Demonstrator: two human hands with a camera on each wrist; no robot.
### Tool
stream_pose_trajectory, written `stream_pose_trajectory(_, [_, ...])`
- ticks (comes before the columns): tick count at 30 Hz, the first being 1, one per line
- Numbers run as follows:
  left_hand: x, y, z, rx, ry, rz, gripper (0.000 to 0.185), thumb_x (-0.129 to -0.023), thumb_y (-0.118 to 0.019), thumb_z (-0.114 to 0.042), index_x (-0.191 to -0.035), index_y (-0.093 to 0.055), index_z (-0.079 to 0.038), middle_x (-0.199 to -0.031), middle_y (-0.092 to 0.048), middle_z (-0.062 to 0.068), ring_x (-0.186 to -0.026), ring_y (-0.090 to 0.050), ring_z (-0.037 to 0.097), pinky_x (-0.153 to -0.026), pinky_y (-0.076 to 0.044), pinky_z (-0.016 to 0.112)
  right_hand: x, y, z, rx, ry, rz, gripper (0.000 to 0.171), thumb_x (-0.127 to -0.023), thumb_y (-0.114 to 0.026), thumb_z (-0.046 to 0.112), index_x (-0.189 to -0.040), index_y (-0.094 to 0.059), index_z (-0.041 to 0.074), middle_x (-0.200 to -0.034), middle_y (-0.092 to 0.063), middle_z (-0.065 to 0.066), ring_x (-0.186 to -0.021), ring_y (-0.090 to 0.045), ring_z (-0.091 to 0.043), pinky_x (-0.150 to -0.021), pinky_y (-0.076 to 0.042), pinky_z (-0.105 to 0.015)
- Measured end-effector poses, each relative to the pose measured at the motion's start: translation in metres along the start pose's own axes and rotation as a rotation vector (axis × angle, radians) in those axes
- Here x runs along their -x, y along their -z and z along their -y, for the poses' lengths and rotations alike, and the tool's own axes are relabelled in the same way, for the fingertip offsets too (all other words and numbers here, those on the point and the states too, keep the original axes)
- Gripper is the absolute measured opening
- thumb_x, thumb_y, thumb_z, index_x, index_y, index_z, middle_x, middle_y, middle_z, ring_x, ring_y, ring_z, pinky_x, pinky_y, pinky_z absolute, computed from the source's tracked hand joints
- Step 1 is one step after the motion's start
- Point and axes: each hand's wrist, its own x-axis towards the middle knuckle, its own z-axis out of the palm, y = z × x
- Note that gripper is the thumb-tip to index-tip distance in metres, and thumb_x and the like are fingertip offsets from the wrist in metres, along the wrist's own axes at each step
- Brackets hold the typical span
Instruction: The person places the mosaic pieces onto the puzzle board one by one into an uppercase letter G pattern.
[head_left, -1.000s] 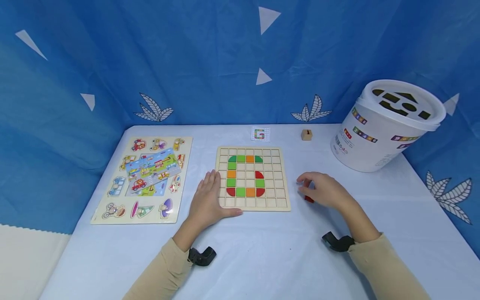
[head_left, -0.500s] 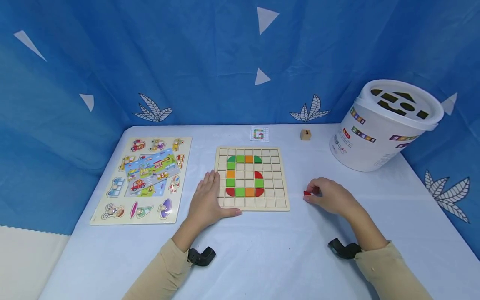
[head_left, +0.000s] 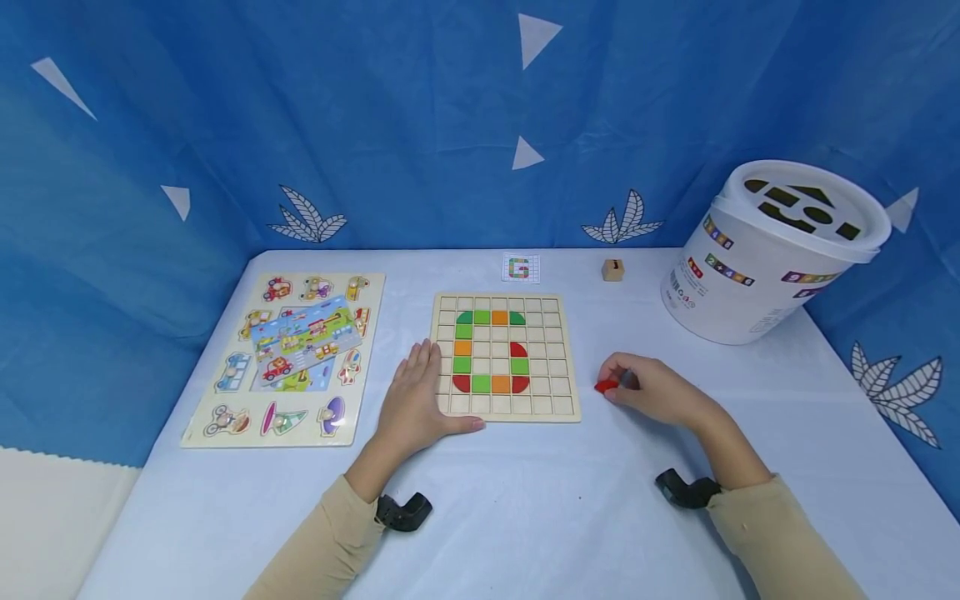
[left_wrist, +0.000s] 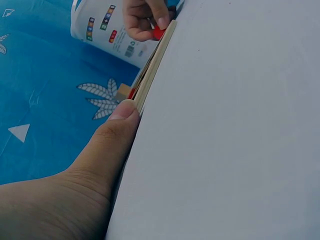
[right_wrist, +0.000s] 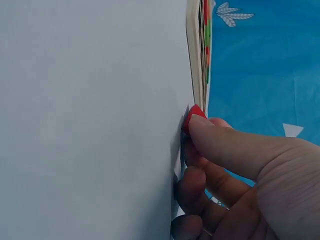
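Observation:
Between thumb and fingertips my right hand (head_left: 652,387) pinches a small red wooden piece (head_left: 606,386), just right of the pale wooden grid board (head_left: 551,408). The right wrist view shows the red piece (right_wrist: 194,119) partly covered by the thumb, close over the tablecloth. My left hand (head_left: 416,400) lies against the board's lower left corner, fingers straight along its left side and thumb along its near edge. Green, orange and red tiles (head_left: 500,383) form a G shape in the board's squares. A small card (head_left: 521,268) with a matching coloured G lies behind the board.
At the back right stands a white bucket (head_left: 750,283) with shaped holes in its lid. A small wooden cube (head_left: 612,270) is left of it. To the left lies a vehicle puzzle board (head_left: 247,333) with picture cards (head_left: 307,333) on top.
My right hand has gone from reaching over the red piece on the table to pinching it, then shifted slightly left toward the board. The left hand has stayed in place.

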Motion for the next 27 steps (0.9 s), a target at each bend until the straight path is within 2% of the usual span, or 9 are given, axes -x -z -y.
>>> stream_pose_trajectory(7, [0.000, 0.001, 0.000, 0.004, 0.000, -0.007, 0.141, -0.058, -0.077, -0.079, -0.158, -0.015, -0.001, -0.167, -0.012, 0.014, -0.156, -0.006, 0.029, -0.127, -0.009, 0.048, -0.024, -0.002, 0.014, -0.046, 0.056, -0.034, 0.015, -0.092, -0.070, 0.010, -0.104, -0.067, 0.019, -0.102, -0.064, -0.003, -0.090, -0.054, -0.021, -0.076, -0.050, -0.031])
stream_pose_trajectory(11, [0.001, 0.001, 0.000, 0.003, 0.000, -0.004, 0.142, -0.058, -0.076, -0.080, -0.158, -0.015, -0.001, -0.167, -0.011, 0.014, -0.156, -0.005, 0.029, -0.127, -0.009, 0.048, -0.042, -0.013, 0.032, -0.051, 0.088, -0.023, 0.014, -0.094, -0.067, 0.011, -0.105, -0.067, 0.020, -0.103, -0.064, -0.002, -0.089, -0.055, -0.020, -0.076, -0.050, -0.031])
stream_pose_trajectory(18, [0.001, 0.001, 0.000, 0.004, -0.001, 0.000, 0.142, -0.057, -0.075, -0.081, -0.158, -0.015, 0.000, -0.167, -0.010, 0.015, -0.156, -0.005, 0.029, -0.127, -0.009, 0.047, -0.072, -0.035, 0.067, -0.084, 0.089, -0.022, 0.014, -0.095, -0.067, 0.015, -0.108, -0.065, 0.020, -0.102, -0.064, -0.001, -0.081, -0.056, -0.021, -0.072, -0.051, -0.031])
stream_pose_trajectory(27, [0.001, 0.002, 0.000, -0.010, 0.008, 0.009, 0.143, -0.058, -0.073, -0.084, -0.158, -0.014, 0.000, -0.167, -0.010, 0.015, -0.156, -0.005, 0.029, -0.127, -0.008, 0.047, -0.098, -0.055, 0.091, -0.031, 0.111, -0.036, 0.009, -0.095, -0.068, 0.017, -0.102, -0.066, 0.022, -0.097, -0.064, 0.002, -0.093, -0.057, -0.019, -0.085, -0.053, -0.032])
